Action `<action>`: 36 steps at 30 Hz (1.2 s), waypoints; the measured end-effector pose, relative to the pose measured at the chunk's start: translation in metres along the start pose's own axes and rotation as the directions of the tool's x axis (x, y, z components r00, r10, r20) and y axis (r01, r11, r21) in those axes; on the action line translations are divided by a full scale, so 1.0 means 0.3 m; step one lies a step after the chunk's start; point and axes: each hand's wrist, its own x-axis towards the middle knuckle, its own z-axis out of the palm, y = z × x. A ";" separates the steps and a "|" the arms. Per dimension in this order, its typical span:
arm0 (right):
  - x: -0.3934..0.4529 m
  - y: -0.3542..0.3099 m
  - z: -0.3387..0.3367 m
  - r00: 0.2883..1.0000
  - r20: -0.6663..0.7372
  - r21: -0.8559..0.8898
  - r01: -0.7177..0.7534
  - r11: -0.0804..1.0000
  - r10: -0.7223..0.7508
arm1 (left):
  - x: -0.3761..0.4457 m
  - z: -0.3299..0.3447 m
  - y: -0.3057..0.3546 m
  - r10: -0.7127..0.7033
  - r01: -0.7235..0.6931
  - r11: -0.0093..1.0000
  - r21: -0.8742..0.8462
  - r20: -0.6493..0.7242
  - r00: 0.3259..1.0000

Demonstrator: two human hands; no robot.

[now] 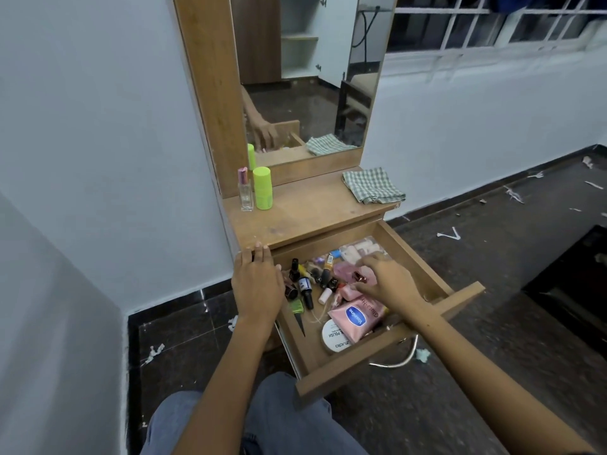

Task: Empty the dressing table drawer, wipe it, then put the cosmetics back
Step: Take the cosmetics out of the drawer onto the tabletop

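Left hand (pixel 258 290) flat, grip released, on drawer (pixel 341 366) edge, right hand (pixel 387 280) grip pinching small bottle (pixel 359 276) among cosmetics

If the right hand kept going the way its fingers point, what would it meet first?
Probably the small dark-capped bottle at the right hand's fingertips, then the pink items in the drawer; depth is uncertain.

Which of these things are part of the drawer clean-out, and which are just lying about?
Part of the job:
- drawer, open
- cosmetics still inside it
- pink Vaseline pack
- green bottle and clear bottle on the tabletop
- checked cloth, probably for wiping
- left hand on the table edge; right hand picking among the cosmetics

Lying about:
- white scraps on the floor
- mirror
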 end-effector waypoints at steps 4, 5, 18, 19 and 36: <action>0.049 -0.020 0.035 0.994 0.109 -0.016 0.003 1.000 -0.001 | -0.003 0.000 0.001 -0.003 0.003 1.000 0.025 0.015 1.000; 0.058 -0.032 0.047 0.993 0.119 -0.023 0.013 1.000 -0.011 | -0.001 0.001 0.003 -0.004 0.003 1.000 0.027 0.017 1.000; 0.083 -0.106 0.027 0.971 -0.153 0.228 -0.145 0.963 0.182 | -0.004 -0.006 0.003 -0.007 0.007 0.999 0.043 0.011 1.000; 0.072 -0.117 0.000 0.967 -0.178 0.273 -0.128 0.953 0.181 | -0.005 -0.005 0.004 -0.005 0.005 0.999 0.042 0.010 1.000; 0.352 -0.418 -0.069 0.885 -0.443 0.630 0.192 0.752 0.145 | -0.005 0.004 0.005 0.006 -0.005 1.000 0.022 -0.040 0.999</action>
